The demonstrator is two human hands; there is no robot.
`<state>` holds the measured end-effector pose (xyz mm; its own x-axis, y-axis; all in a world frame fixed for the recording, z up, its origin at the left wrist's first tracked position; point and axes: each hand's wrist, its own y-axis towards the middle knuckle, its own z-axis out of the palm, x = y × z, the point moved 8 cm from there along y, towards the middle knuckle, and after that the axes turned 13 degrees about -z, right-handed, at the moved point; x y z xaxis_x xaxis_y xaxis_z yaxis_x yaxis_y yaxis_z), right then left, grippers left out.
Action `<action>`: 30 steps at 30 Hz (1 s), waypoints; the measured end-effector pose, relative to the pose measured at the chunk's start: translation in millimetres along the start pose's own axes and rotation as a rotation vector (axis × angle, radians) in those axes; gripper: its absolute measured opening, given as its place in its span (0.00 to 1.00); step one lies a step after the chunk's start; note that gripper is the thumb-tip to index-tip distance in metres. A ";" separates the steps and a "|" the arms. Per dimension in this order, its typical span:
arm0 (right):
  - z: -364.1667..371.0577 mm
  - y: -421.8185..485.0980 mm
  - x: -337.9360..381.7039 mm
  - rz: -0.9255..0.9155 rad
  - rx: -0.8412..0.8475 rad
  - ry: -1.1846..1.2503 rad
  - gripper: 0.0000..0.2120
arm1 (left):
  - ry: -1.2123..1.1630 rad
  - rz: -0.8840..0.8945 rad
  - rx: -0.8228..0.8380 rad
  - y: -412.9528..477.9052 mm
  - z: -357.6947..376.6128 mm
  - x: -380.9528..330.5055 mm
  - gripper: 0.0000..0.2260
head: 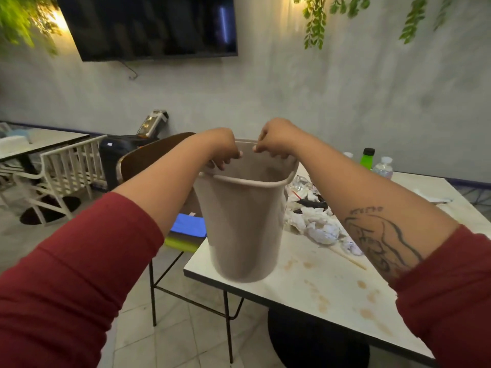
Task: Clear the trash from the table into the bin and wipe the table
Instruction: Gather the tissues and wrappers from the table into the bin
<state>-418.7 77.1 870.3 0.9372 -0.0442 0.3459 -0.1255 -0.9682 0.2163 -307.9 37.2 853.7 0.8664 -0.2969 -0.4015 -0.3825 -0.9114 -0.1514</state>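
- Bin [244, 221]: beige, upright, at the table [332, 296] corner; whether its base rests on the top cannot be told.
- Left hand [225, 150]: fingers curled over the bin's far rim at 11 o'clock, gripping it.
- Right hand [273, 143]: fingers curled on the same rim at 1 o'clock, gripping it.
- Trash pile [316, 224]: crumpled tissue and plastic on the table, at 3 o'clock just beside the bin.
- Brown stains [321, 301]: on the tabletop at 5 o'clock of the bin.
- Chair [148, 160]: at 9 o'clock, carrying a blue cloth [190, 225].

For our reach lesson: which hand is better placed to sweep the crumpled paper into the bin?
Right, likely: the crumpled white paper lies nearer the right hand; the left hand holds the beige plastic bin.
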 end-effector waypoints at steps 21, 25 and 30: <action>-93.1 -136.4 -181.5 0.127 -0.438 0.095 0.04 | -0.169 0.443 -0.253 -60.5 83.3 -214.3 0.07; -76.6 -171.6 -232.6 0.218 -0.420 0.082 0.05 | -0.112 0.474 -0.143 -62.9 147.4 -231.7 0.05; -49.8 -215.1 -283.9 0.316 -0.367 0.117 0.05 | 0.007 0.466 -0.032 -53.7 220.3 -232.5 0.05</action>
<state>-673.9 310.1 771.0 0.7949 -0.2734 0.5417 -0.5236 -0.7602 0.3846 -559.5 218.0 756.2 0.6066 -0.6788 -0.4139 -0.7214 -0.6887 0.0721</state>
